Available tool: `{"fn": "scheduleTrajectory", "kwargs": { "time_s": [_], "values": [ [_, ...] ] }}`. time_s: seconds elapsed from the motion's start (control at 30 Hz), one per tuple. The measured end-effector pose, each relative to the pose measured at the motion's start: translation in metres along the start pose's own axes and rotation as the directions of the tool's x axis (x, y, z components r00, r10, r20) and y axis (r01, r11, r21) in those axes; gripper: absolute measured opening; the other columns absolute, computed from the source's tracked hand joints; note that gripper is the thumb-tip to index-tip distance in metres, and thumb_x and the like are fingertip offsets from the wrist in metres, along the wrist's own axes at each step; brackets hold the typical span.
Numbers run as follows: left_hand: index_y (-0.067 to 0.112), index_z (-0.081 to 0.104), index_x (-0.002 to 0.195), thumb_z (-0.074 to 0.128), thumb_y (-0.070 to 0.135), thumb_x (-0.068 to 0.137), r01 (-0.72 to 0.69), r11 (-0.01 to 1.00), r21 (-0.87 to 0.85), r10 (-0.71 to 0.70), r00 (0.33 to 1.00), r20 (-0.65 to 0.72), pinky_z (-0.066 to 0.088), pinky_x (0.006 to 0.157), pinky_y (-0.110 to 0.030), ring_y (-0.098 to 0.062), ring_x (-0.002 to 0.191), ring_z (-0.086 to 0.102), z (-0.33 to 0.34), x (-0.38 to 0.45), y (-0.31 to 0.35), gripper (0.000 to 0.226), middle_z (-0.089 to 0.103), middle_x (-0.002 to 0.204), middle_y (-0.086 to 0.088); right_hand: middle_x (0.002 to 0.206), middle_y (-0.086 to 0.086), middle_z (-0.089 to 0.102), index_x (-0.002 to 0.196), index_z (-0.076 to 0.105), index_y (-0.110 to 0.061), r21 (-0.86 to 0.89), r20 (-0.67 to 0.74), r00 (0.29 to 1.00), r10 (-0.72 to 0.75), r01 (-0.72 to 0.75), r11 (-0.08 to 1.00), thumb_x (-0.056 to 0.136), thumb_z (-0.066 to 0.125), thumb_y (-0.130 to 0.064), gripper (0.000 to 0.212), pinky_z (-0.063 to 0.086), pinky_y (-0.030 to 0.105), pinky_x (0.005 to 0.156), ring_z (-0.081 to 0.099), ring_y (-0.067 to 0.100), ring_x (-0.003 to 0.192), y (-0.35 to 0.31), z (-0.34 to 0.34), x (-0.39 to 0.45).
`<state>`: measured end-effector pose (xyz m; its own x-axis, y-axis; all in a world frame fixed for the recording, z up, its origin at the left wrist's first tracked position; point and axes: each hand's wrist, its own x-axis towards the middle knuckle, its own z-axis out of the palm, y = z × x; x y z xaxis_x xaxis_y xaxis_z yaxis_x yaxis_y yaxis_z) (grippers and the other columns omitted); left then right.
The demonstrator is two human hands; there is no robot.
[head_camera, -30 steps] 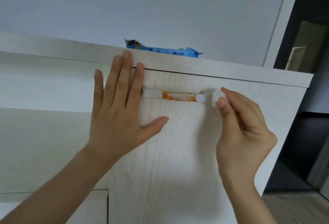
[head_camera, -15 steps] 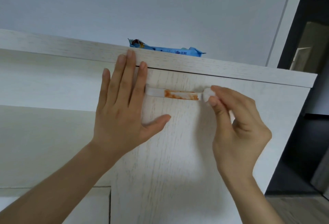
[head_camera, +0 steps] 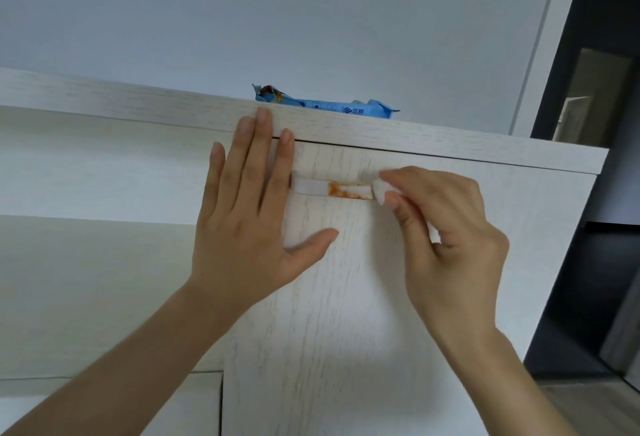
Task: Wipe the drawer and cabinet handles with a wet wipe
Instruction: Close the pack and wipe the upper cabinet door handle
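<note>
Matt, pale wood-grain cabinet door (head_camera: 339, 314); smooth white handle (head_camera: 311, 188) smeared orange; glossy blue plastic packet (head_camera: 325, 105).

A blue packet (head_camera: 325, 106) lies flat on the cabinet's top board, in the upper middle of the frame, its ends crimped and small print on its side. Behind it rises a plain pale wall (head_camera: 242, 12). At the right edge stands a dark doorway (head_camera: 602, 158), with wood-look floor (head_camera: 588, 404) at the lower right.
</note>
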<state>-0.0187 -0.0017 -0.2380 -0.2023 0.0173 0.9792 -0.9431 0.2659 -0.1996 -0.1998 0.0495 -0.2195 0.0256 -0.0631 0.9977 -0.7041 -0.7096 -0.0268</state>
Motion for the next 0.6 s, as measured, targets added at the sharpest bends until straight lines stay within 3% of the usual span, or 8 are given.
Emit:
{"fn": "scheduleTrajectory", "kwargs": {
  "time_s": [0.07, 0.2, 0.27, 0.37, 0.53, 0.6],
  "values": [
    [-0.005, 0.028, 0.142, 0.047, 0.064, 0.088, -0.004, 1.0, 0.001, 0.004, 1.0, -0.003, 0.014, 0.117, -0.049, -0.038, 0.14, 0.021, 0.0, 0.0, 0.0, 0.089, 0.017, 0.149, -0.021, 0.1, -0.011, 0.064, 0.101, 0.069, -0.015, 0.028, -0.019, 0.999, 0.043, -0.043, 0.999, 0.086, 0.065, -0.008, 0.017, 0.04, 0.01, 0.086, 0.058, 0.012, 0.094, 0.002, -0.003, -0.001],
    [-0.004, 0.027, 0.143, 0.047, 0.064, 0.088, 0.0, 1.0, 0.001, 0.0, 1.0, -0.008, 0.014, 0.117, -0.049, -0.037, 0.14, 0.021, 0.0, 0.0, 0.0, 0.089, 0.017, 0.149, -0.02, 0.095, -0.008, 0.064, 0.103, 0.066, -0.014, 0.151, -0.203, 0.952, 0.23, -0.202, 0.968, 0.084, 0.067, -0.009, 0.02, 0.046, 0.015, 0.082, 0.06, 0.015, 0.087, -0.009, 0.001, -0.01],
    [-0.004, 0.027, 0.143, 0.047, 0.064, 0.088, -0.004, 1.0, 0.003, 0.004, 1.0, -0.012, 0.014, 0.117, -0.049, -0.037, 0.14, 0.021, 0.0, 0.0, 0.0, 0.089, 0.017, 0.149, -0.02, 0.091, -0.003, 0.059, 0.105, 0.065, -0.012, 0.136, -0.234, 0.942, 0.243, -0.215, 0.967, 0.081, 0.069, -0.004, 0.025, 0.045, 0.011, 0.08, 0.059, 0.009, 0.082, -0.016, 0.008, -0.015],
    [-0.004, 0.028, 0.143, 0.048, 0.064, 0.088, -0.004, 1.0, 0.008, 0.005, 1.0, -0.02, 0.014, 0.117, -0.049, -0.037, 0.14, 0.022, 0.0, -0.001, -0.001, 0.089, 0.018, 0.149, -0.02, 0.084, -0.011, 0.052, 0.104, 0.066, -0.013, 0.161, -0.303, 0.905, 0.3, -0.262, 0.952, 0.081, 0.071, -0.007, 0.025, 0.041, 0.006, 0.073, 0.053, -0.003, 0.074, -0.02, 0.016, -0.015],
    [-0.004, 0.029, 0.142, 0.048, 0.063, 0.088, -0.002, 1.0, -0.005, 0.001, 1.0, -0.02, 0.015, 0.117, -0.049, -0.036, 0.14, 0.022, 0.0, 0.0, 0.0, 0.089, 0.018, 0.149, -0.02, 0.077, -0.011, 0.049, 0.102, 0.068, -0.01, 0.107, -0.334, 0.899, 0.283, -0.262, 0.959, 0.082, 0.071, -0.008, 0.021, 0.04, 0.005, 0.068, 0.051, -0.002, 0.069, -0.023, 0.018, -0.015],
    [-0.004, 0.029, 0.142, 0.049, 0.063, 0.088, 0.002, 1.0, -0.007, -0.002, 1.0, -0.02, 0.015, 0.117, -0.049, -0.036, 0.14, 0.022, 0.0, 0.0, -0.001, 0.089, 0.018, 0.149, -0.02, 0.073, -0.005, 0.049, 0.1, 0.07, -0.008, 0.045, -0.299, 0.93, 0.216, -0.212, 0.976, 0.081, 0.071, -0.005, 0.019, 0.041, 0.007, 0.067, 0.054, 0.007, 0.066, -0.026, 0.018, -0.017]
  ]
}}
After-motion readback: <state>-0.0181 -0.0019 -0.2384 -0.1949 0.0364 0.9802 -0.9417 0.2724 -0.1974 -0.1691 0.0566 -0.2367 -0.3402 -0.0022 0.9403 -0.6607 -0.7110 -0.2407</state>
